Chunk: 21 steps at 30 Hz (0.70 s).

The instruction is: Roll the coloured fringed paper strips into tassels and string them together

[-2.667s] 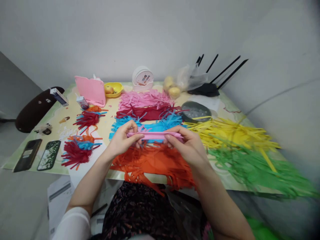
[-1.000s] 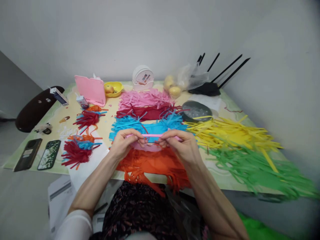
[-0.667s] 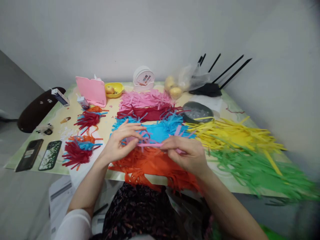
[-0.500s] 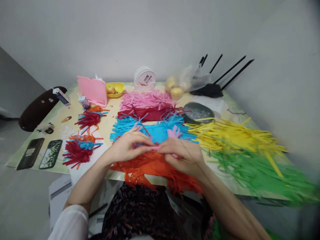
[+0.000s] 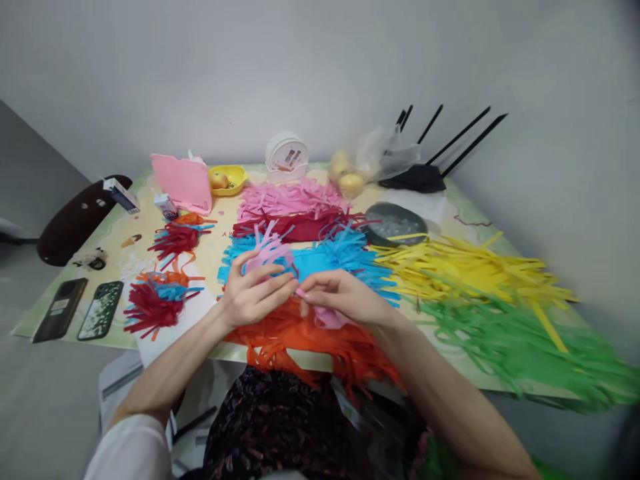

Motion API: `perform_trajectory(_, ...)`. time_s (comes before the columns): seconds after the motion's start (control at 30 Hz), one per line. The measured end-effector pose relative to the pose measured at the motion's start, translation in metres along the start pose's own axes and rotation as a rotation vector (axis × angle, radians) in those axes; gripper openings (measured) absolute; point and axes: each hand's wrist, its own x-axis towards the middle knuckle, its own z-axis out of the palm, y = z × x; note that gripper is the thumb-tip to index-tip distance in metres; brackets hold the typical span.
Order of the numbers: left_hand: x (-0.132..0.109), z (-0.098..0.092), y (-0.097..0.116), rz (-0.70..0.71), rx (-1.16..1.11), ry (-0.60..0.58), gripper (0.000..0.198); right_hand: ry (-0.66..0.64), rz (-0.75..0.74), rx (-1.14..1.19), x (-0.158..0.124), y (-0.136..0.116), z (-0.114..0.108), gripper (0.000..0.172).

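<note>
My left hand (image 5: 253,295) and my right hand (image 5: 345,300) meet over the near middle of the table, both closed on a bunch of pink paper strips (image 5: 270,253). The strips fan up above my left fingers, and more pink paper shows under my right palm. Beneath the hands lie an orange fringed paper pile (image 5: 310,340) and a blue fringed pile (image 5: 330,257). Behind these are a dark red pile (image 5: 300,225) and a pink pile (image 5: 290,198).
Yellow strips (image 5: 465,267) and green strips (image 5: 515,340) cover the right side. Several finished tassels (image 5: 153,303) and two phones (image 5: 80,309) lie at the left. At the back stand a pink case (image 5: 183,181), a yellow bowl (image 5: 229,178), a white tub (image 5: 286,157), bagged fruit (image 5: 350,180) and a dark dish (image 5: 395,223).
The pink strips, held stretched out flat between both hands before, are now gathered into a bunch. My hands have come together and moved slightly nearer to me.
</note>
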Motion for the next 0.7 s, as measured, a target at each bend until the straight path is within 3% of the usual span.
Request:
perform_trajectory(0.13,-0.002,0.022,0.007,-0.266,-0.106,0.167,0.018,0.139,-0.054,0.146,0.000,0.007,0.016,0.028)
perform_trajectory(0.27,0.007,0.045,0.021,-0.593,-0.400,0.368,0.014,0.261,-0.168,0.132,0.004,0.007,0.018,0.027)
perform_trajectory(0.43,0.026,0.052,0.026,-0.781,-0.757,0.352,0.020,0.346,-0.328,0.038,0.013,0.014,0.005,0.023)
perform_trajectory(0.6,0.039,0.065,0.020,-0.837,-0.809,0.413,0.019,0.515,-0.377,-0.446,0.013,0.012,-0.004,0.015)
perform_trajectory(0.7,0.039,0.071,0.013,-0.927,-0.768,0.507,0.021,0.553,-0.301,-0.689,0.011,0.002,-0.045,0.015)
